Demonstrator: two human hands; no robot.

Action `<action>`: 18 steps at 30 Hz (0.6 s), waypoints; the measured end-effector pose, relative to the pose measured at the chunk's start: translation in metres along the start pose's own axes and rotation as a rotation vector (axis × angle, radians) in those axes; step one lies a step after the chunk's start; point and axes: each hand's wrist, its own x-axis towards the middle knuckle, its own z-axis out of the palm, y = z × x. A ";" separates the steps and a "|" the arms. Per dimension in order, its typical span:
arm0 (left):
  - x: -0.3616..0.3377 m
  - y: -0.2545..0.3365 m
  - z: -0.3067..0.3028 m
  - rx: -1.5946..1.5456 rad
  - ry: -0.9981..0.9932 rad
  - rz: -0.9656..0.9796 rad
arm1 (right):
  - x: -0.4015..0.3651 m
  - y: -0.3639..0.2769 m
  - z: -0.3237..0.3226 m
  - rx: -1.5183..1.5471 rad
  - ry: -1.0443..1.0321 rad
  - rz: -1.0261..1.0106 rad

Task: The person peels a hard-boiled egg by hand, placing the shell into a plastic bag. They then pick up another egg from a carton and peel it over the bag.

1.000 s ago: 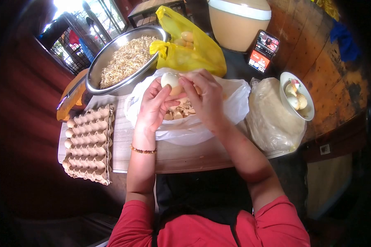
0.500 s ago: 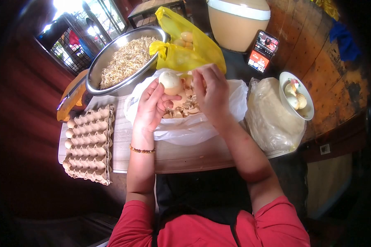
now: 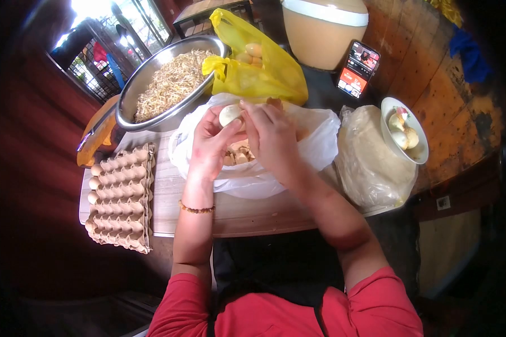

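My left hand (image 3: 215, 137) is closed around an egg (image 3: 230, 115) whose visible upper part is peeled and white. At the egg's right side are the bent, pinched fingers of my right hand (image 3: 271, 132); whatever lies between their tips is hidden. Beneath both hands a white plastic bag (image 3: 315, 140) lies spread on the table, with broken brown eggshell pieces (image 3: 239, 154) in it. My right hand covers part of that shell pile.
An egg carton (image 3: 121, 196) with several eggs sits left. Behind are a metal basin (image 3: 123, 106) of sprouts, a yellow bag (image 3: 253, 81) with eggs, a large jar (image 3: 323, 42) and a phone (image 3: 358, 68). Rightward are a clear plastic bag (image 3: 371, 163) and a bowl (image 3: 419, 157) with eggs.
My right hand has come left and down from above the shells to touch the egg. The egg has turned in my left hand, and its brown shell part no longer shows.
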 end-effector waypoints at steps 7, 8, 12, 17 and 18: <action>0.000 -0.001 0.005 0.183 0.081 0.000 | -0.003 0.010 0.001 -0.222 -0.036 -0.072; 0.000 0.000 0.004 0.202 0.083 -0.018 | -0.002 0.010 0.000 -0.222 -0.035 -0.073; -0.002 0.005 0.006 0.245 0.071 -0.009 | 0.000 0.011 -0.002 -0.132 0.008 0.004; 0.000 0.003 -0.001 0.240 0.025 -0.001 | 0.005 0.012 -0.007 -0.075 0.016 0.074; 0.000 0.004 -0.002 0.240 0.025 -0.001 | 0.005 0.012 -0.007 -0.084 0.040 0.083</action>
